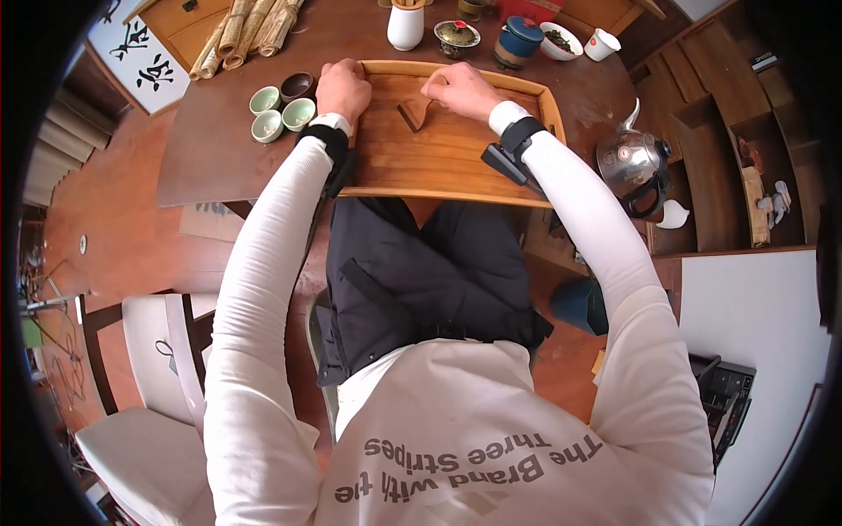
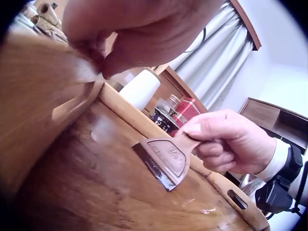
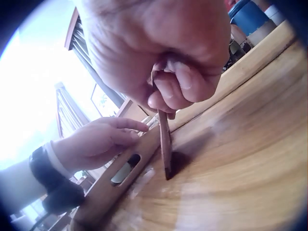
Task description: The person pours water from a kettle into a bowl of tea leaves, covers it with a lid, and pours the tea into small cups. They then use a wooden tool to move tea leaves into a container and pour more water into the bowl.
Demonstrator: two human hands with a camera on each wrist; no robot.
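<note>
A wooden tray (image 1: 438, 167) with raised sides and handle slots lies at the table's near edge. My left hand (image 1: 344, 90) grips its far left corner, thumb and fingers around the rim. With my right hand (image 1: 465, 90) I pinch the narrow handle of a small fan-shaped brown squeegee (image 2: 166, 159). Its dark straight edge points down at the tray floor, toward the left part. In the right wrist view the squeegee (image 3: 164, 144) appears edge-on, its lower end right at the wood. Shiny wet-looking patches mark the tray floor.
Left of the tray stand pale green cups (image 1: 267, 128) and a dark cup (image 1: 298, 86). Behind are rolled bamboo mats (image 1: 250, 31), a white holder (image 1: 405, 28), a lidded bowl (image 1: 457, 37), a blue jar (image 1: 519, 42) and a bowl of leaves (image 1: 560, 40). A steel kettle (image 1: 627, 162) stands right.
</note>
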